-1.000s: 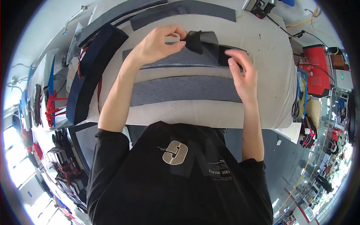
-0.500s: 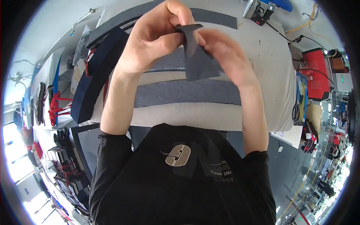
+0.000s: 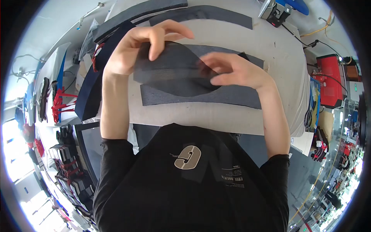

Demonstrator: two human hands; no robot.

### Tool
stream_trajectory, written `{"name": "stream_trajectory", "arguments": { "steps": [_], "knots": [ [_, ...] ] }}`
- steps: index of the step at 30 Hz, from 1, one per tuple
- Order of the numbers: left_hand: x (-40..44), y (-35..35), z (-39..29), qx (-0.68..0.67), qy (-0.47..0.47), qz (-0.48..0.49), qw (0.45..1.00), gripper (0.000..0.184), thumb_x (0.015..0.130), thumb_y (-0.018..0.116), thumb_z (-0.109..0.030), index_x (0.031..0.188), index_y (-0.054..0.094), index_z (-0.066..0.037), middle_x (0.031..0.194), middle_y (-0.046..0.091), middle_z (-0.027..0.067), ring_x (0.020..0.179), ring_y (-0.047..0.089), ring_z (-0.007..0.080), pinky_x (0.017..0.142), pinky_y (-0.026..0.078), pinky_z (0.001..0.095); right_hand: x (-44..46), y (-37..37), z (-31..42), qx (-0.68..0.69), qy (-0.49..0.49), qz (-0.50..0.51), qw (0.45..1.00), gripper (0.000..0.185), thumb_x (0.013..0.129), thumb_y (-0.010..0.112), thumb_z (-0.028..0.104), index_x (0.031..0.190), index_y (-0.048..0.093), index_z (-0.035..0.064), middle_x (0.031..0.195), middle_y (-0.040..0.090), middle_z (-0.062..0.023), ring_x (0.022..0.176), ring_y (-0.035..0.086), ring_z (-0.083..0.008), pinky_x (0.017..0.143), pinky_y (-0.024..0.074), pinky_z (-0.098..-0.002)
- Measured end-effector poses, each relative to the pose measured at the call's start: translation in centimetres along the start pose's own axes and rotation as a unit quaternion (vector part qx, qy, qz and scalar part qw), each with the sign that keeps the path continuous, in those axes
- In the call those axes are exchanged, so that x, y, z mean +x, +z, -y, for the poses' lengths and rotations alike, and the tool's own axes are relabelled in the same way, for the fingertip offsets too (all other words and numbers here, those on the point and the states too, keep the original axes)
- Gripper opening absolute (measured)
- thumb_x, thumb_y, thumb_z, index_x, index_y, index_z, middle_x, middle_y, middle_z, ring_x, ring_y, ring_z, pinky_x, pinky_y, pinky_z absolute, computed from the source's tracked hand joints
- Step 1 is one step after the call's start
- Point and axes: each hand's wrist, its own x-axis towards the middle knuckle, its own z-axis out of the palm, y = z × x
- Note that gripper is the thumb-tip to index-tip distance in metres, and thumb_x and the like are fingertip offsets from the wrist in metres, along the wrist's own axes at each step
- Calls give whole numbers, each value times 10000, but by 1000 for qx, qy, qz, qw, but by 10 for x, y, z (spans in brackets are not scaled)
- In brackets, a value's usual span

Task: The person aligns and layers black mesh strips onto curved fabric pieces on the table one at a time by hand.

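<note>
A thin dark grey fabric piece [image 3: 170, 75] hangs spread out between my two hands, above the table, its edges smeared by motion. At its upper left edge, my left hand [image 3: 135, 48] holds it, with some fingers curled over the front and others stretched out behind. My right hand [image 3: 239, 69] is at the right end of the piece, fingers and thumb curved around it; the exact contact is blurred. Beneath lie a front dark grey fabric strip [image 3: 232, 98] and a second strip [image 3: 247, 58], partly covered by the held piece and my right hand.
Further back on the pale table [image 3: 282, 85] lies another grey strip [image 3: 228, 17]. A thick dark padded strip [image 3: 135, 16] lies at the back left, near a long navy block [image 3: 88, 94]. A black device [image 3: 271, 14] stands back right; a red case [image 3: 329, 79] is at right.
The fabric piece was bunched and hanging down between close fingers; now it is spread wide. My hands have moved apart, and the right hand has come lower and further right.
</note>
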Motion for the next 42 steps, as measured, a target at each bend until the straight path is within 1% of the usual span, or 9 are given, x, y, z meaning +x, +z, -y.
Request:
{"name": "stream_trajectory", "arguments": {
  "steps": [9,12,16,19,22,27,29,32,42],
  "knots": [
    [12,-7,2,75,36,63,995,245,714,419,51,747,618,-87,1169,549,235,1014,606,338,970,431,444,48,6,43,-120,-85,-23,989,156,838,660,157,891,669,10,775,647,-37,753,597,-106,710,473,-256],
    [-3,2,-2,58,-97,-156,981,589,930,395,-437,1367,339,-47,1360,409,217,1269,420,318,1062,329,462,50,4,49,-132,-63,-125,981,232,849,658,203,929,668,-15,762,657,-34,697,590,-86,653,457,-230],
    [-12,37,21,-93,-80,-259,958,905,786,575,-600,1404,274,-11,1298,468,189,1215,470,271,1026,376,397,52,-1,76,-175,-20,-190,966,281,878,622,229,1023,656,-10,900,680,-81,836,624,-130,749,475,-255],
    [-18,42,52,50,-191,-94,976,355,873,605,-225,1126,595,25,1087,623,126,1025,585,201,907,457,330,56,-7,107,-127,-74,-209,967,238,846,658,172,888,663,-62,729,655,-67,639,593,-97,584,470,-227],
    [10,77,66,-26,-156,-161,974,287,822,655,-92,1074,597,30,893,658,89,829,626,170,767,493,288,53,-14,118,48,-186,-278,941,202,870,628,176,872,669,-22,746,667,-69,618,623,-124,567,495,-230],
    [-7,73,74,-72,-249,-135,957,167,849,630,-114,937,634,28,845,655,74,762,617,140,699,494,263,17,-31,130,169,-198,-474,841,181,889,610,192,868,636,14,724,659,-54,563,597,-158,532,470,-254],
    [-22,63,70,-67,-323,-98,939,176,848,639,-148,911,631,17,842,654,59,742,611,128,652,476,250,-18,-84,94,182,-193,-449,853,335,892,593,221,1130,599,-15,1086,643,-126,998,603,-202,870,458,-323],
    [-49,49,67,-80,-333,-70,937,217,814,671,-172,925,628,9,828,619,24,752,564,91,650,437,224,-53,-79,57,267,-202,-513,790,346,900,571,192,1175,550,-17,1174,598,-139,1070,565,-262,936,426,-389],
    [-150,21,52,10,-535,-162,829,189,842,642,-139,959,594,0,805,573,-21,733,503,48,675,398,203,-157,12,-123,320,47,-577,750,215,893,568,140,1078,595,34,988,653,-88,869,637,-213,673,516,-339]
  ]
}}
